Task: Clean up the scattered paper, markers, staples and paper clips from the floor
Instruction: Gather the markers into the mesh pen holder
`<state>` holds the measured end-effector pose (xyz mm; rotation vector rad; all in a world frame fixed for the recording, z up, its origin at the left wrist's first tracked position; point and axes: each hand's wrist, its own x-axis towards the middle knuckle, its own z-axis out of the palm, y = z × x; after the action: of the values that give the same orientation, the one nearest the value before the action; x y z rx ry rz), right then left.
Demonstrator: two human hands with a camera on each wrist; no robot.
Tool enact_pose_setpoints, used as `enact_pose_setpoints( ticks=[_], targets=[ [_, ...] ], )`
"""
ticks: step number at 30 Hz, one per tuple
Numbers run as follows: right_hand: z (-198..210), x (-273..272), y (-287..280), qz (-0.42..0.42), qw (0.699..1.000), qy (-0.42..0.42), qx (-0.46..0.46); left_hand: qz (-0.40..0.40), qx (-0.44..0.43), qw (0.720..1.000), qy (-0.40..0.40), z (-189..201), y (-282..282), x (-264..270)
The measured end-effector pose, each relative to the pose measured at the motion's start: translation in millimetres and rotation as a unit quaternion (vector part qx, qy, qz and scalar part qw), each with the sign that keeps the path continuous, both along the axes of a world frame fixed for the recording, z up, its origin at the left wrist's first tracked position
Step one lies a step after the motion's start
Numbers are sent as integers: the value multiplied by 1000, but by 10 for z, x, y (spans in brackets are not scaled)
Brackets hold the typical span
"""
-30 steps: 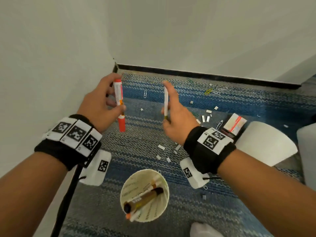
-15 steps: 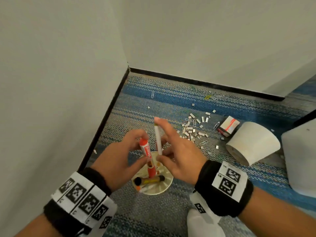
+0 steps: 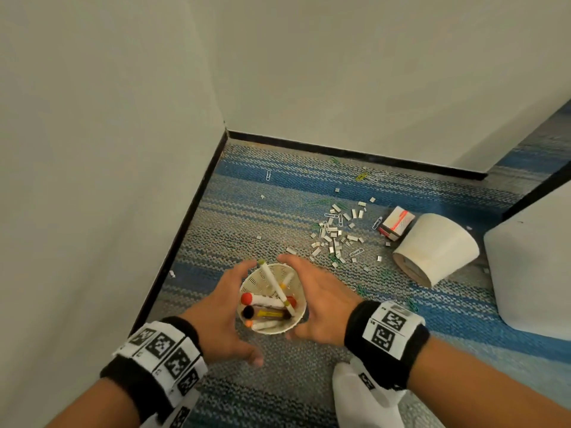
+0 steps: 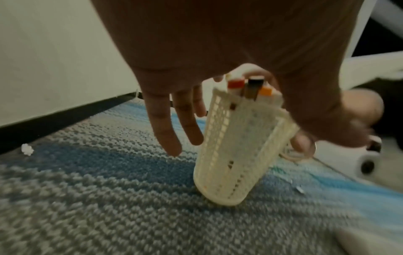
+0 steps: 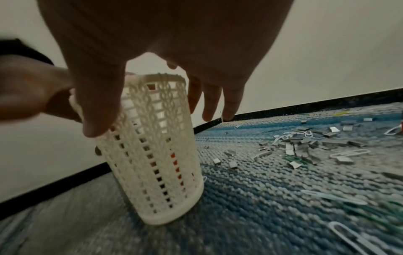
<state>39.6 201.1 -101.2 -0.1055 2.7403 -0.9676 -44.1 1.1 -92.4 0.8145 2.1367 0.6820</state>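
A cream mesh pen holder (image 3: 272, 331) stands on the striped carpet near the wall corner. It holds several markers, among them a red-capped marker (image 3: 262, 300) and a thin white pen (image 3: 276, 287). My left hand (image 3: 225, 307) is at its left side and my right hand (image 3: 318, 301) at its right, both with straight fingers and holding nothing. In the left wrist view the fingers (image 4: 165, 124) hang beside the holder (image 4: 235, 155). In the right wrist view the thumb (image 5: 98, 112) touches the holder (image 5: 157, 163). Staples and paper clips (image 3: 335, 234) lie scattered beyond.
A small staple box (image 3: 397, 223) lies by a tipped-over white bin (image 3: 438, 245) at the right. A large white object (image 3: 531, 267) fills the far right. White walls with black skirting (image 3: 185, 236) close the left and back. A white sock (image 3: 361, 400) is at the bottom.
Both hands came down to the holder and let go of the red marker and the white pen, which now sit inside it. The hands are now empty on either side.
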Motion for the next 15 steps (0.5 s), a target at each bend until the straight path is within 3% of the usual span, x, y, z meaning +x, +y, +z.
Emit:
enact_pose_setpoints(
  ticks=[3, 6, 10, 15],
  targets=[
    [102, -10, -37, -14, 1000, 8, -10, 37, 42, 998, -17, -1, 46, 29],
    [387, -34, 24, -16, 999, 16, -37, 55, 114, 992, 15, 245, 107, -30],
    [1057, -18, 196, -19, 999, 46, -12, 6, 134, 987, 91, 929, 251, -95],
    [2284, 61, 576, -30, 985, 139, 94, -33, 192, 965, 176, 2097, 594, -155]
  ],
)
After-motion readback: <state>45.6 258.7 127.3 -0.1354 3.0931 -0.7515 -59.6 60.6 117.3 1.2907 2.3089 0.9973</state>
